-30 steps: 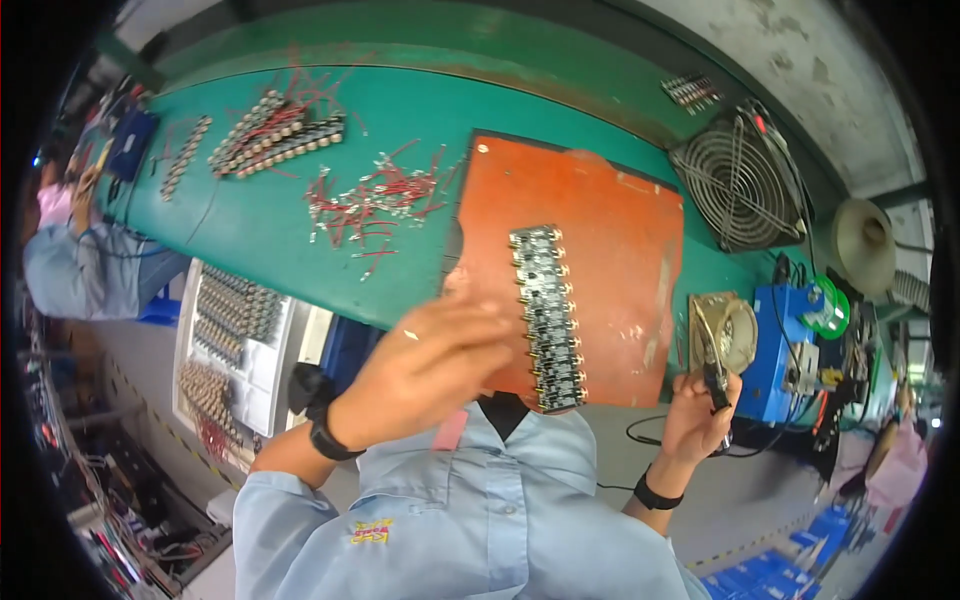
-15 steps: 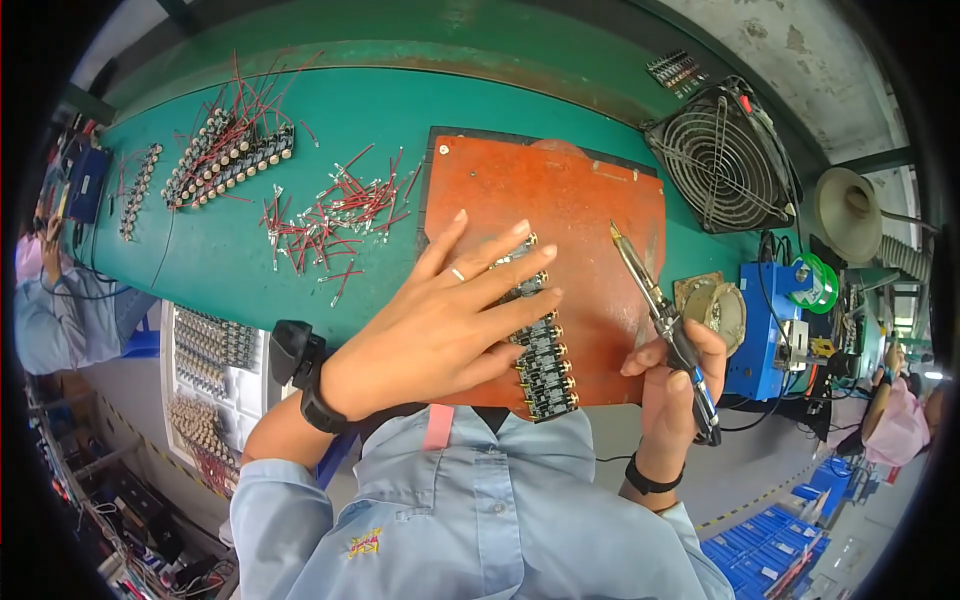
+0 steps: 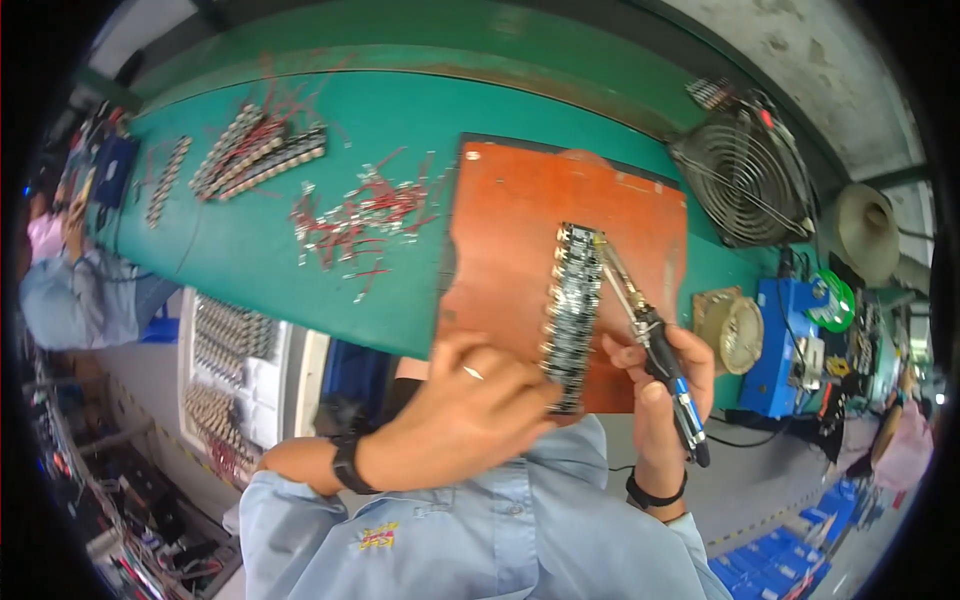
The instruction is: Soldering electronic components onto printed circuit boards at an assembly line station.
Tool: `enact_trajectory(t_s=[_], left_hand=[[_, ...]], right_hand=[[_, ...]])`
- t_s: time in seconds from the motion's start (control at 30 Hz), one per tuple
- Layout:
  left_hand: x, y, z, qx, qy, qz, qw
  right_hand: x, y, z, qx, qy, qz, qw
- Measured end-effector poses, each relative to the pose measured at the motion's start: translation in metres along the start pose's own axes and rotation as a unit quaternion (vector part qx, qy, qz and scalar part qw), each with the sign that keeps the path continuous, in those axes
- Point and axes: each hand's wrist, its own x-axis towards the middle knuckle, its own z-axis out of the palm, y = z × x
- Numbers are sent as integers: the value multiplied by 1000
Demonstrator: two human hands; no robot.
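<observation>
A strip of joined black circuit boards, with light-coloured parts down its left side, lies lengthwise on the orange-red work mat. My left hand is closed at the strip's near end, fingers curled against its left edge; the fingertips are partly hidden. My right hand holds a soldering iron with a black and blue handle. The iron points away from me, its tip by the right edge of the strip's far end. Whether the tip touches is too blurred to tell.
Loose red wires are heaped left of the mat, with wired board strips farther left. A fan, a round tin and a blue machine stand right. A tray of boards sits at lower left.
My left hand has drawn back toward me and curled its fingers at the strip's near end. The strip is turned the other way, and the iron's tip is now beside it.
</observation>
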Motion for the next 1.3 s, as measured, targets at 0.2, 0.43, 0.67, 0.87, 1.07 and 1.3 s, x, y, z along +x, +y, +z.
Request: enact_trajectory(t_s=[0.2,0.43,0.67,0.87,1.07,1.3], left_hand=[[-4,7,18,-88,79,120,986],[-39,-57,-19,28,201,-102,974],[-34,-92,-21,117,222,-194,948],[-48,-101,-8,174,204,-179,947],[-54,-93,2,-132,297,-219,920],[-51,-53,5,-252,266,-250,896]], right_hand=[[7,6,19,20,-34,-1,999],[6,-2,29,-41,-27,29,998],[15,1,21,-171,-125,-116,970],[18,1,25,-163,-122,-157,966],[5,-1,21,-162,-114,-156,968],[-14,-1,21,-177,-101,-146,968]])
